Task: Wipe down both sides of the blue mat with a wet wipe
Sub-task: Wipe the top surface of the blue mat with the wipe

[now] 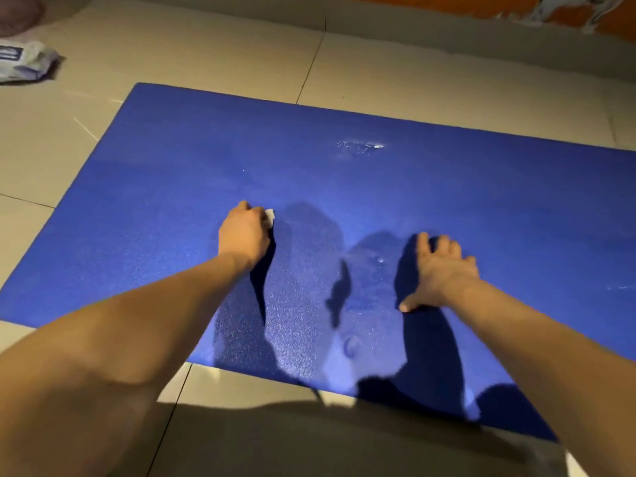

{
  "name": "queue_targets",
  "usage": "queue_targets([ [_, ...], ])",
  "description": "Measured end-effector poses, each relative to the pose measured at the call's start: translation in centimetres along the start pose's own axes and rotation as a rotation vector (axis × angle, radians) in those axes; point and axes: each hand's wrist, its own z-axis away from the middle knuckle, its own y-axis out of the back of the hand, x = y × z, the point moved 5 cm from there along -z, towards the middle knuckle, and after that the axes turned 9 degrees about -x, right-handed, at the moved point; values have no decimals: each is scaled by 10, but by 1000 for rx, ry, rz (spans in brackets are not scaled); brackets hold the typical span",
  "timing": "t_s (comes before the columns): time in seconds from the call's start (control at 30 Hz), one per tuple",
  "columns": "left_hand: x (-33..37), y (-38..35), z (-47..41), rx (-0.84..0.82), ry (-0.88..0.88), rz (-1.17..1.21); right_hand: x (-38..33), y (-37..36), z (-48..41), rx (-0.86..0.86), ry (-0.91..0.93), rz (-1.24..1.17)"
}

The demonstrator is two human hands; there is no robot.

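Nearest me, I've got pale beige floor tiles (241,425) at 6 o'clock, and both bare forearms reach out over them. The flat blue foam mat (481,208) lies spread on the tiles and fills the middle of my view, running off at 3 o'clock. My right hand (444,273) sits at 4 o'clock, palm down on the mat, fingers spread and straight, thumb out, gripping nothing. Further out at 9 o'clock, my left hand (244,232) is curled, knuckles up, bunching a small white wet wipe (270,215) against the mat; only a corner peeks out. Beyond, at 1 o'clock, there's a whitish scuffed patch (361,146) on the mat. Way out at 10 o'clock, a crinkled white plastic pack (24,62) lies on the tiles, well apart from the mat. An orange wall (447,5) closes the top edge.
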Motion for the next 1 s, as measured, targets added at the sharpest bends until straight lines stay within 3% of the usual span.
queue_targets([
  [0.1,17,-7,1,-3,74,153,36,-21,-14,-134,-75,77],
  [0.33,105,-51,0,-93,-11,332,34,-35,-29,-125,-34,120],
  [0.47,175,-84,23,-222,-114,301,32,-37,-35,-142,-35,125],
  [0.57,209,-100,38,-277,-256,149,31,-37,-38,-147,-38,136],
  [0.7,185,-85,31,-224,-350,98,28,-37,-38,-163,-64,134],
  [0.87,81,-39,22,16,-89,52,26,-37,-40,-164,-77,113],
  [1.0,53,-32,21,28,114,139,29,-37,-38,-141,-46,87],
])
